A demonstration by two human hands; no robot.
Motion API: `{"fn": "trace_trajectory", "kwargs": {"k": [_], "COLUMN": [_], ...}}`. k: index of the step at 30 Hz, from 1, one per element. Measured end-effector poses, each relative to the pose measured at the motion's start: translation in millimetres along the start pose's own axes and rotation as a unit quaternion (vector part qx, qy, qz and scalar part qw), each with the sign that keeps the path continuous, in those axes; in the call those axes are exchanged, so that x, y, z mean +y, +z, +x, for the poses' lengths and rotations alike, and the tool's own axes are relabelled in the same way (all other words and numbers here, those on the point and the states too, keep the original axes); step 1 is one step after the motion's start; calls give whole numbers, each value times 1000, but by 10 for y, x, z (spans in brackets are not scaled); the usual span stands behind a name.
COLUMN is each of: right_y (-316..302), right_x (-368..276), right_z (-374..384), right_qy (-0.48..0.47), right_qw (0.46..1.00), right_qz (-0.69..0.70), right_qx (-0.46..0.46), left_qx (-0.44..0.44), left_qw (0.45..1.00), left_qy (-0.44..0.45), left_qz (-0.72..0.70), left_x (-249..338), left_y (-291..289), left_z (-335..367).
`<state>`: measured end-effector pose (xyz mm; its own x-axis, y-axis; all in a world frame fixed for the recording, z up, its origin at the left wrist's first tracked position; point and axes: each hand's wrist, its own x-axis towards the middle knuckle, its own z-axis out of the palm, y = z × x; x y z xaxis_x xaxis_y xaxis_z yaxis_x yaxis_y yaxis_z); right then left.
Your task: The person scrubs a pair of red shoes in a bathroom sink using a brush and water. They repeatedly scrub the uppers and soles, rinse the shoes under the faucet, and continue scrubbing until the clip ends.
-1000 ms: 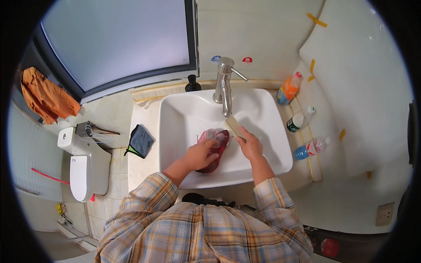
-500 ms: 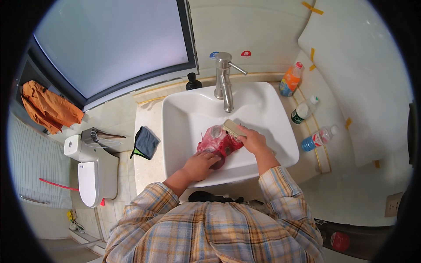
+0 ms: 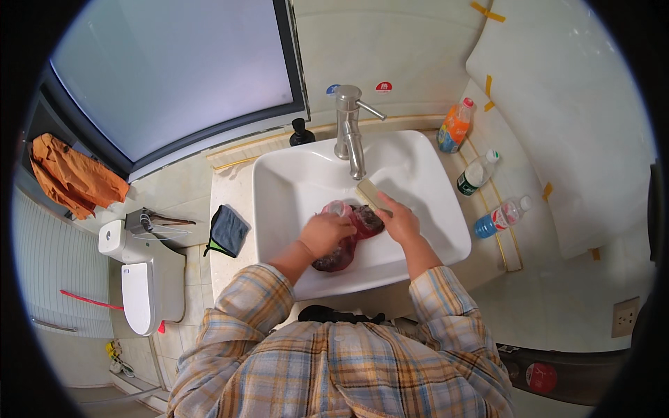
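In the white sink [image 3: 279, 181] lies a wet red item [image 3: 338, 258] with dark patches and a pale part at its far end; its exact kind is unclear. My left hand [image 3: 326, 234] is closed on its upper left part, fingertips partly hidden. My right hand [image 3: 400, 219] grips a pale scrubbing brush [image 3: 371, 194]. The brush is tilted, just beyond the item's dark upper right side. I cannot tell whether its bristles touch it.
A metal faucet [image 3: 350, 132] rises over the sink's far side, beside a black pump bottle [image 3: 302, 132]. Along the right ledge lie an orange-labelled bottle [image 3: 456, 127], a green-labelled bottle [image 3: 477, 173] and a bottle with blue liquid [image 3: 502, 217]. A grey cloth [image 3: 228, 230] lies left.
My left hand has risen to the item's upper part, and the item has been turned or folded, showing more dark surface. The brush has lifted slightly off its red front. The view has shifted slightly.
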<state>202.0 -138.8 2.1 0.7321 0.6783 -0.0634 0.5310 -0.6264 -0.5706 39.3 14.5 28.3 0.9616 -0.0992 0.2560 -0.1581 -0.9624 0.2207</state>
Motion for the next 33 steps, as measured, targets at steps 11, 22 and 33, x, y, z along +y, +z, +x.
{"fn": "trace_trajectory", "kwargs": {"k": [11,22,33], "right_y": [204,237,140], "right_x": [-341,-255,-227], "right_z": [-195,-98,-79], "right_qy": [-221,-131,-82], "right_qw": [973,986,986], "right_qz": [10,-102,-135], "right_qx": [-68,-25,-43], "left_qx": [-2,-68,-87], "left_qw": [986,968,963], "left_qy": [-128,-201,-190], "left_qz": [-104,-132,-172], "left_x": [231,385,357], "left_y": [-188,-101,-111], "left_z": [-829,-788,-793]}}
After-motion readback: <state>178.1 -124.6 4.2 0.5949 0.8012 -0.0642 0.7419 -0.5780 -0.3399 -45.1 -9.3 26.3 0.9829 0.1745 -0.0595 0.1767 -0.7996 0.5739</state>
